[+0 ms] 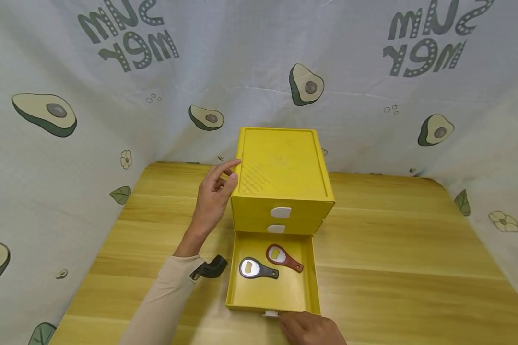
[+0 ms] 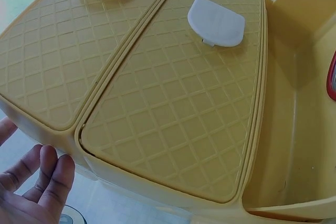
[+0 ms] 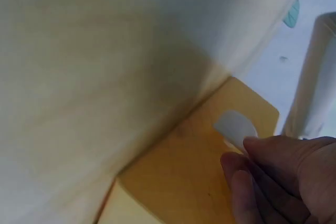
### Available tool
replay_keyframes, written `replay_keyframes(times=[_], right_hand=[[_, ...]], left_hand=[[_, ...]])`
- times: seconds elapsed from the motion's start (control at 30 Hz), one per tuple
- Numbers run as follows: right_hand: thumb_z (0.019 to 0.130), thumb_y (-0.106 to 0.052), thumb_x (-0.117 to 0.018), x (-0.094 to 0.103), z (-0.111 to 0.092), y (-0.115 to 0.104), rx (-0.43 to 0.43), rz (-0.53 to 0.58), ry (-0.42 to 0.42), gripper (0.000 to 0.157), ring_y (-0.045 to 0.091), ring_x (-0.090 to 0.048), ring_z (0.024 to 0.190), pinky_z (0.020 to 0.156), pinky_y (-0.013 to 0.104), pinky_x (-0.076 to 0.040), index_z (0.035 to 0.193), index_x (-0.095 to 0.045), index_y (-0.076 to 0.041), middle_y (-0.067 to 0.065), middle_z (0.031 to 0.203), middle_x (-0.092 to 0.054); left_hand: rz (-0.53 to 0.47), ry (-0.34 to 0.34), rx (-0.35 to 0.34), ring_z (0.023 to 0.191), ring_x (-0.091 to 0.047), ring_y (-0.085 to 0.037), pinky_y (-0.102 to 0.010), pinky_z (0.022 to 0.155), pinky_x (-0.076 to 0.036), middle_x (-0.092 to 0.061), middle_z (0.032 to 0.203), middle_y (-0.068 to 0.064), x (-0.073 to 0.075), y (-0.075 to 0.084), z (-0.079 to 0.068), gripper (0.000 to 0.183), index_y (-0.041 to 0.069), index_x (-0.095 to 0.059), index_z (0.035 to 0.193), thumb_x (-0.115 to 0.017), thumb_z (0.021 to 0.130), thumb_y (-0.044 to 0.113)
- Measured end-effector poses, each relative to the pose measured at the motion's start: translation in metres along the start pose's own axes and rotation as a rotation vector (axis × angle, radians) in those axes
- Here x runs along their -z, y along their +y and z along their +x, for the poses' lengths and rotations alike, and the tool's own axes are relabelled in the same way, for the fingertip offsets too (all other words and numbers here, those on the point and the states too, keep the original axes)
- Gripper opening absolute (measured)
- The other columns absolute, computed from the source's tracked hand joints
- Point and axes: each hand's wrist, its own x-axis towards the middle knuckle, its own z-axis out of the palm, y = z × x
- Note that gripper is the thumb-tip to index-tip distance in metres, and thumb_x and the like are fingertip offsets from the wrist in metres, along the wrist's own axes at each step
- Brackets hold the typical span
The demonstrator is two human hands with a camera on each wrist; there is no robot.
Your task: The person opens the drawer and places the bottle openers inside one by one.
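Observation:
A yellow three-drawer cabinet (image 1: 280,163) stands on the table with its bottom drawer (image 1: 280,294) pulled out. Inside that drawer lie a black-handled bottle opener (image 1: 265,271) and a red-handled bottle opener (image 1: 290,261), side by side. My left hand (image 1: 216,194) is at the cabinet's left side, its thumb and fingers loosely bent beside the upper edge. At the drawer's front, my right hand (image 1: 312,328) pinches the white drawer handle (image 3: 236,127) between thumb and fingers. In the left wrist view, the fingertips (image 2: 60,174) are right by the cabinet's side wall.
The two upper drawers are closed, each with a white handle (image 1: 280,212) on its front. Wood-grain tabletop (image 1: 393,258) extends to both sides. A white curtain printed with avocados (image 1: 306,85) hangs behind and around the table.

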Motion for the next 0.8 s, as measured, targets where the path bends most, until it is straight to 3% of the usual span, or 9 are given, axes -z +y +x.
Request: replay_keyframes(times=[0.1,0.2,0.33,0.47,0.63,0.8], right_hand=[[0.090,-0.050,-0.068,-0.004,0.000,-0.001,-0.008,0.010,0.009,0.033,-0.013,-0.038,0.062,0.051,0.005,-0.032,0.086,-0.071,-0.018,-0.018,0.069,-0.052],[0.092,-0.071,-0.050,-0.005,0.002,-0.002,-0.020,0.000,0.012,0.053,-0.012,-0.025,0.060,0.050,0.005,-0.022,0.080,-0.064,-0.021,-0.021,0.066,-0.036],[0.090,-0.045,-0.071,-0.006,0.007,-0.003,-0.053,-0.005,-0.021,0.029,-0.012,-0.022,0.058,0.050,0.005,-0.020,0.075,-0.059,-0.022,-0.021,0.064,-0.032],[0.070,-0.014,-0.089,-0.008,0.013,-0.002,-0.080,-0.019,-0.041,0.025,-0.012,-0.031,0.057,0.048,0.006,-0.026,0.075,-0.065,-0.019,-0.019,0.061,-0.046],[0.066,-0.012,-0.091,-0.012,0.021,0.002,-0.065,-0.044,0.028,0.022,-0.010,-0.050,0.059,0.049,0.009,-0.040,0.076,-0.072,-0.016,-0.014,0.065,-0.064],[0.063,-0.008,-0.090,-0.014,0.027,0.009,-0.038,-0.031,0.075,0.025,-0.007,-0.058,0.060,0.050,0.011,-0.044,0.077,-0.071,-0.016,-0.013,0.068,-0.067]], left_hand=[[-0.003,0.000,0.000,0.075,-0.048,-0.022,-0.028,0.066,-0.039,-0.054,0.111,-0.005,0.000,-0.001,-0.001,0.034,0.022,-0.061,0.137,-0.053,0.104,0.026],[-0.006,0.001,-0.005,0.074,-0.047,-0.022,-0.027,0.064,-0.038,-0.054,0.111,-0.005,0.001,-0.002,-0.001,0.034,0.023,-0.061,0.137,-0.053,0.104,0.026],[-0.011,0.000,-0.007,0.073,-0.047,-0.021,-0.027,0.064,-0.038,-0.053,0.110,-0.004,0.001,-0.002,-0.001,0.034,0.023,-0.061,0.137,-0.053,0.104,0.026],[-0.009,0.004,-0.010,0.073,-0.047,-0.021,-0.027,0.064,-0.038,-0.053,0.110,-0.005,0.001,-0.002,0.000,0.034,0.022,-0.062,0.137,-0.053,0.104,0.025],[-0.006,0.011,-0.007,0.072,-0.046,-0.021,-0.027,0.063,-0.037,-0.054,0.110,-0.005,0.001,-0.002,0.000,0.034,0.022,-0.062,0.137,-0.053,0.104,0.026],[-0.022,0.003,-0.013,0.070,-0.045,-0.020,-0.027,0.062,-0.037,-0.053,0.111,-0.005,0.001,-0.003,0.001,0.034,0.022,-0.062,0.137,-0.053,0.104,0.025]])
